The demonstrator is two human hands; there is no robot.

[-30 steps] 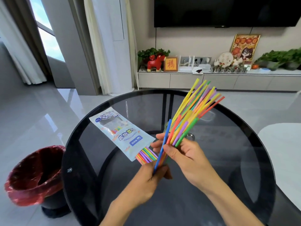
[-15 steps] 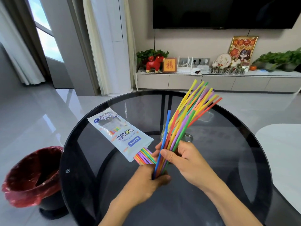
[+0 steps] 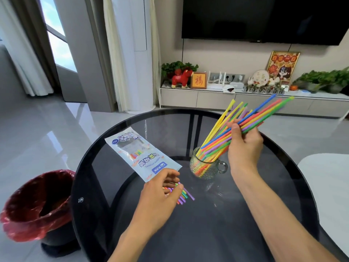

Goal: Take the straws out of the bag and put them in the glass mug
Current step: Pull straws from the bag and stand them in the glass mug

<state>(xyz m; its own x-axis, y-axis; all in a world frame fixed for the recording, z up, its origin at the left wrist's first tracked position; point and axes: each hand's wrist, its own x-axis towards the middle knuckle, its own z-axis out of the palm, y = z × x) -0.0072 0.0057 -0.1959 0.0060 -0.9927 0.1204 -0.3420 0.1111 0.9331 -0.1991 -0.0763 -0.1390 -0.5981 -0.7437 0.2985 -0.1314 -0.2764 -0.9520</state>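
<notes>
Item: bundle of coloured plastic straws [image 3: 236, 129], many colours, fanned out. Lower ends stand inside the glass mug [image 3: 204, 165]; upper ends lean up and to the right, past the far table edge. I have my right hand [image 3: 243, 146] curled round the bundle partway up, thumb across the front, so the grip is firm but not released.

Item: remaining straws [image 3: 184, 194], a smaller batch, ends poking out of the mouth of the bag [image 3: 140, 155]. My left hand [image 3: 160, 197] lies over these ends with fingers bent onto them; whether it pinches them or merely rests there I cannot tell.

Handling, as I judge it: straws are very light, thin, smooth and slightly springy. They slip past one another and splay when loosely held. Best taken as a bunch near the middle, squeezed just enough to keep them together without kinking. The bag is thin, slick film and will likely slide when the straws are pulled.

Item: mug, textured clear glass with a small handle toward the right. Breakable, and a leaning bundle may tip it.

Support: round dark glass table [image 3: 245, 224].

Nearby: red-lined waste bin [image 3: 35, 207] on the floor at left.
</notes>
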